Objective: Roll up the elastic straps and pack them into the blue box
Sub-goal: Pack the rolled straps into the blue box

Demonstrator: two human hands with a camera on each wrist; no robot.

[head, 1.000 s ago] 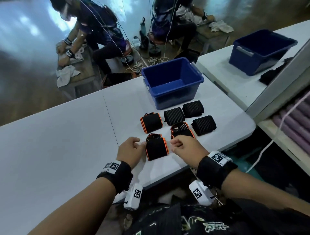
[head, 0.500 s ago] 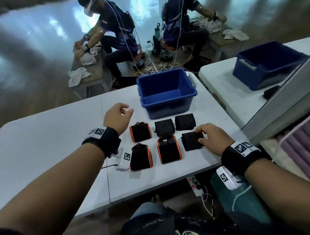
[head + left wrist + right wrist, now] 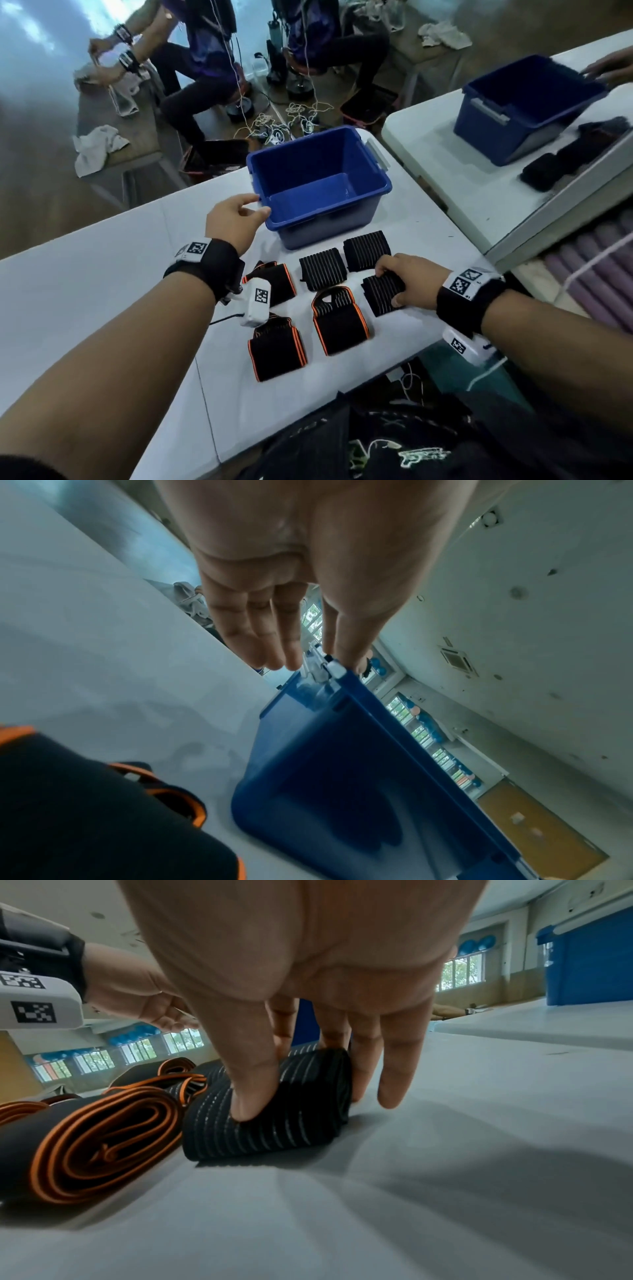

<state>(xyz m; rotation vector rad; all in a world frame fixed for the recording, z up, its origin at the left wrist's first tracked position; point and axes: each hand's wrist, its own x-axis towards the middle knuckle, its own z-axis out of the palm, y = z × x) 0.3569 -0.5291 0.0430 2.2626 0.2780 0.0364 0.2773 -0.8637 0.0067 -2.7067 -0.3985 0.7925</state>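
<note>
The empty blue box stands on the white table, with six rolled straps in front of it. Three are black with orange edges. The others are black with grey stripes. My right hand grips the near right striped strap; in the right wrist view the thumb presses on that strap and the fingers curl behind it. My left hand is open at the box's front left corner, its fingers straight above the latch.
A second blue box and dark straps sit on the neighbouring table at right, where another person's hand reaches. Beyond the table, people sit at low benches with cloths and floor cables. Purple rolls lie lower right.
My left hand has moved forward from beside the orange-edged straps to the box's front left corner. My right hand has stayed on the striped strap and closed round it.
</note>
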